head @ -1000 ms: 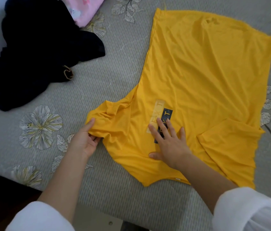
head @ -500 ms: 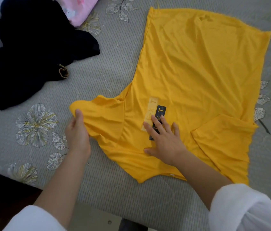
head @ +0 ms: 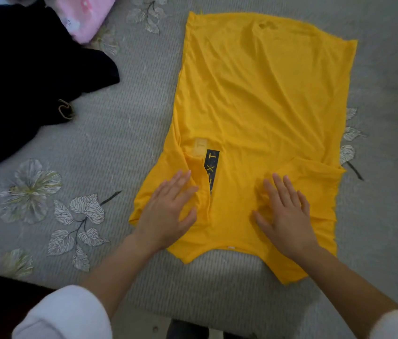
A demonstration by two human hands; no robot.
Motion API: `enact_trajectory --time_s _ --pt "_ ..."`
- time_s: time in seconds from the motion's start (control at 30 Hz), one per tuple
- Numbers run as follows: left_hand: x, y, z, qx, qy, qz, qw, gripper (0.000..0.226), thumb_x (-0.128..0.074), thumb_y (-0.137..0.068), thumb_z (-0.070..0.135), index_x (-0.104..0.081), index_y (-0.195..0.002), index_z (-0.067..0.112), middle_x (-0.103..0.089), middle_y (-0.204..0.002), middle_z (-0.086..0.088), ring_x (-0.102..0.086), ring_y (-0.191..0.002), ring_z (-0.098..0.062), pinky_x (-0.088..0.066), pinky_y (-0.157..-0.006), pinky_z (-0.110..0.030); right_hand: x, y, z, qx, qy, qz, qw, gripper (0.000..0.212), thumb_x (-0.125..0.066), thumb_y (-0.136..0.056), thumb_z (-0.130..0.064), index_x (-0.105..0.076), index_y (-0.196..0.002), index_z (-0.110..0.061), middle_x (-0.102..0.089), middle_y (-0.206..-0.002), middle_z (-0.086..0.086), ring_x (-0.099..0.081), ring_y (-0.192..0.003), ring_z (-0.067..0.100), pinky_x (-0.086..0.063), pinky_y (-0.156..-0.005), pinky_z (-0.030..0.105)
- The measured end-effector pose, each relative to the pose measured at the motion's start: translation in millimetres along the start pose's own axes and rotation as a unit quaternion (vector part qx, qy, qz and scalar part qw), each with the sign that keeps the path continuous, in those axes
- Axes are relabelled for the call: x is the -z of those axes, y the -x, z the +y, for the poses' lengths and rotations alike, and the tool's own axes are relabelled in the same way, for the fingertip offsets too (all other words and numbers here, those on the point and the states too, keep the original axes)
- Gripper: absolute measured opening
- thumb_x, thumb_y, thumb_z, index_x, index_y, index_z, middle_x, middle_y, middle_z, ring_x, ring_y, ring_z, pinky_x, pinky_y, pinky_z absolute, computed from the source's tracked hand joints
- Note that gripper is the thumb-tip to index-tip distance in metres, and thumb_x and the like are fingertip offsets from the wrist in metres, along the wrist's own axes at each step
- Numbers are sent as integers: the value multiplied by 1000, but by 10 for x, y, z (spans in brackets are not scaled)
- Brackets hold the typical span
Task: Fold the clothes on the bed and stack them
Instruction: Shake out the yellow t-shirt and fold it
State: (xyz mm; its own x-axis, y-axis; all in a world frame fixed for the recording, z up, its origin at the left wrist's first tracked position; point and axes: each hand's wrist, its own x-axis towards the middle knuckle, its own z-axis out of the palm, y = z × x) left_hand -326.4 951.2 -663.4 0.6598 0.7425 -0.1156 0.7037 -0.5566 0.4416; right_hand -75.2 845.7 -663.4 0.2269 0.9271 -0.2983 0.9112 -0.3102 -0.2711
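Observation:
A yellow T-shirt [head: 261, 99] lies flat on the bed, its neck end toward me and both sleeves folded in over the body. A black label with yellow letters [head: 212, 165] shows near the collar. My left hand [head: 168, 214] lies flat with spread fingers on the folded left sleeve. On the right side of the chest, beside the folded right sleeve, my right hand [head: 286, 214] presses flat, fingers straight. A crumpled black garment [head: 22, 77] lies at the far left, and part of a pink garment [head: 85, 18] shows at the top left.
The bed cover [head: 119, 133] is grey with printed flowers and leaves. Its near edge runs along the bottom of the view, with dark floor below at the left. Bare cover lies between the black garment and the yellow shirt.
My left hand has folded the left sleeve inward over the shirt and now lies flat on it. My right hand has shifted right from the label to the chest.

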Motion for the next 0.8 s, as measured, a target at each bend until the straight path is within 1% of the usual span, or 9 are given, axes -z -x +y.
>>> enact_trajectory --time_s 0.07,0.13,0.2,0.33,0.5,0.63,0.7,0.77,0.8 --pt "-48 -82 -15 10 -64 -40 997 62 -30 -96 52 -18 -151 27 -1 -161 0 7 -147 -15 -2 -119 -38 -32 76 89 -44 -2 -16 999 75 -49 -93 -48 -12 -153 -23 -1 -161 -2 7 -147 15 0 -116 42" --pt "-117 -110 -32 43 -123 -122 984 68 -20 -96 58 10 -150 30 20 -158 0 23 -144 -16 9 -118 -38 -61 159 166 -62 12 -66 996 77 -41 -94 -52 0 -153 -25 8 -161 -3 13 -147 14 2 -117 41" --pt "-157 -86 -27 46 -143 -159 976 70 -13 -94 62 22 -146 30 29 -155 0 28 -142 -17 12 -117 -39 -51 249 227 -34 17 -75 996 76 -36 -94 -55 3 -152 -26 10 -160 -4 14 -146 13 2 -118 41" --pt "-46 93 41 -46 -82 -120 988 77 -25 -91 60 0 -153 23 7 -160 -3 9 -147 -18 -1 -119 -41 93 479 329 60 17 -17 998 79 -29 -87 -62 -19 -151 -15 -12 -158 1 -8 -147 20 -11 -118 42" --pt "-34 566 -49 -208 -139 -157 955 90 -56 -70 38 -22 -151 21 -11 -159 -15 -7 -146 -37 -11 -114 -51 80 847 592 194 79 -79 975 92 -55 -76 -59 -30 -147 -5 -26 -155 14 -15 -144 25 -18 -111 46" --pt "-102 569 -14 -202 -223 -175 937 99 -74 -59 22 -32 -148 19 -22 -154 -21 -21 -140 -45 -21 -110 -58 20 873 643 164 101 -88 977 103 -71 -64 -48 -28 -148 -5 -23 -155 17 -17 -144 31 -16 -110 48" --pt "-130 496 56 -227 -231 -150 934 84 -65 -71 18 -28 -147 15 -31 -151 -21 -29 -137 -42 -30 -109 -57 -1 814 594 141 110 -50 983 93 -69 -69 -42 -34 -145 -2 -30 -152 20 -28 -141 35 -17 -110 48" --pt "-130 404 89 -236 -222 -100 941 61 -39 -90 14 -18 -147 8 -43 -144 -17 -41 -132 -35 -42 -101 -50 13 726 542 128 105 -10 986 68 -50 -78 -33 -46 -137 1 -45 -141 21 -46 -129 37 -24 -109 49" --pt "-99 339 100 -227 -211 -96 946 56 -37 -93 11 -21 -146 4 -50 -139 -14 -48 -127 -30 -48 -95 -45 38 666 523 122 93 1 988 60 -42 -79 -28 -53 -130 2 -54 -134 21 -55 -120 38 -32 -107 51"
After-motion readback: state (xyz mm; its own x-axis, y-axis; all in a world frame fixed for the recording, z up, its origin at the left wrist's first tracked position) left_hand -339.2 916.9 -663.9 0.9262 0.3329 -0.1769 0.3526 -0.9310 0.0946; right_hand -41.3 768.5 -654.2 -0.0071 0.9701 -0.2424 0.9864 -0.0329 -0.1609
